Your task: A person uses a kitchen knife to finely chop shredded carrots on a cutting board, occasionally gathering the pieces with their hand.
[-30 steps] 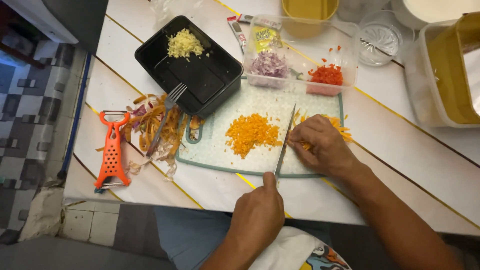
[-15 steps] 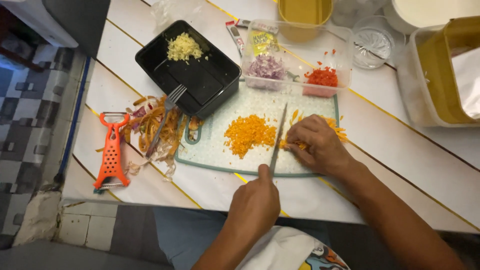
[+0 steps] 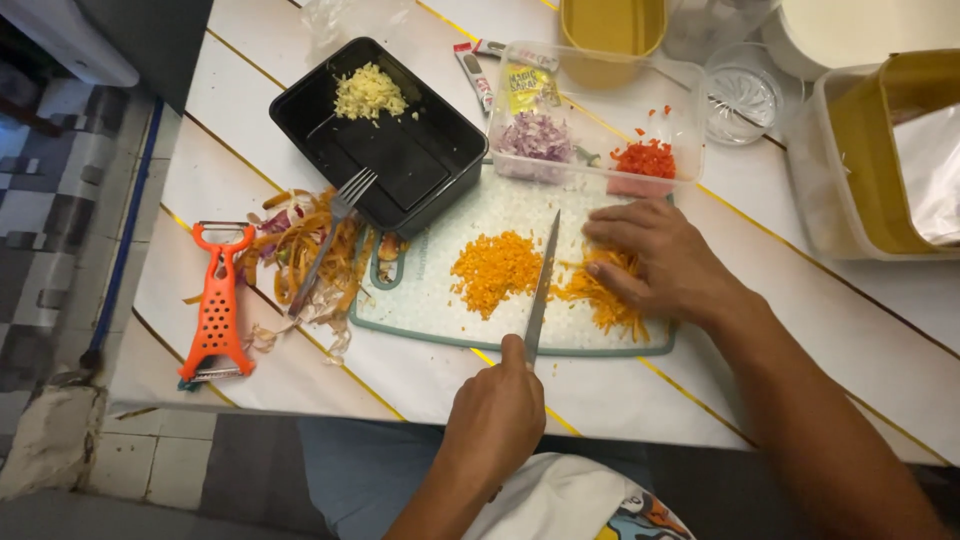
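Observation:
My left hand (image 3: 495, 420) grips the handle of a kitchen knife (image 3: 541, 285). Its blade lies across a pale cutting board (image 3: 430, 300), between a pile of diced carrot (image 3: 493, 270) and a bundle of carrot strips (image 3: 603, 300). My right hand (image 3: 665, 260) presses down on the strips with its fingertips curled just right of the blade.
A black tray (image 3: 400, 170) with minced ginger sits at the back left, a fork (image 3: 335, 230) leaning on its rim. Vegetable peelings (image 3: 305, 255) and an orange peeler (image 3: 218, 305) lie left of the board. A clear container (image 3: 600, 100) holds chopped onion and red pepper. Yellow tubs stand at the right.
The knife blade has shifted slightly left, away from my right hand's fingertips. More of the carrot strips show under and beside my right hand.

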